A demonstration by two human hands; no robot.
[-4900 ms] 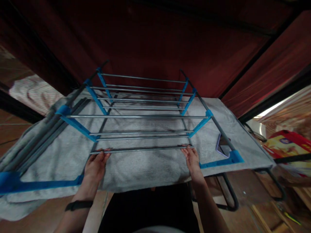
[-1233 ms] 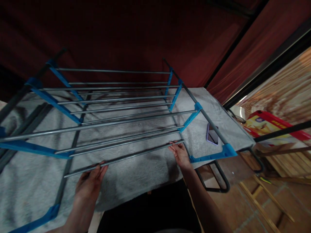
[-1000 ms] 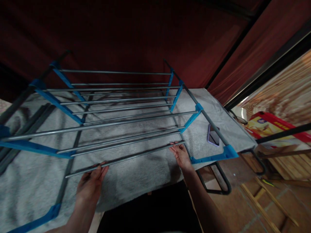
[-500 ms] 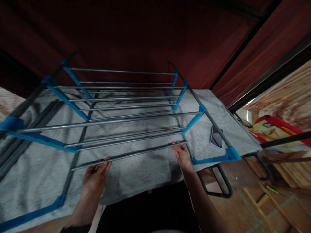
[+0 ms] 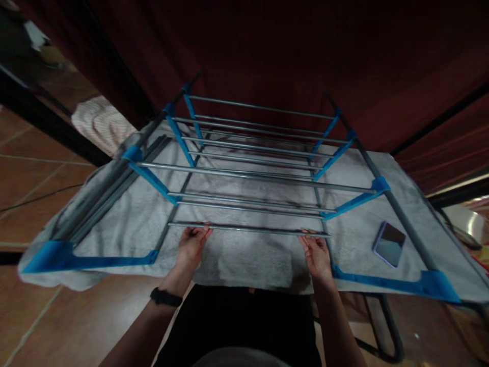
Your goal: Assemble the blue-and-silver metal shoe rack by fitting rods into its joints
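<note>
Both of my hands hold one loose grey metal rod (image 5: 248,230) level across the front of a rack. My left hand (image 5: 193,243) pinches it near its left end, and my right hand (image 5: 316,252) pinches it near the right end. The rack's frame has grey side tubes (image 5: 369,160) joined by blue plastic brackets (image 5: 357,204). Several grey crossbars (image 5: 260,175) span it behind the held rod. The blue front end pieces (image 5: 103,262) lie left and right of my hands. A dark band (image 5: 166,297) is on my left wrist.
A grey cloth (image 5: 244,265) covers the surface under the rack. Several loose grey tubes (image 5: 110,196) lie at the left. On the right, a phone (image 5: 389,244) rests on the cloth. A dark red curtain (image 5: 267,46) hangs behind, and tiled floor (image 5: 76,321) shows at lower left.
My view has swung to the left, so the rack appears farther right. Both hands still hold the rod, which now looks more level in the picture.
</note>
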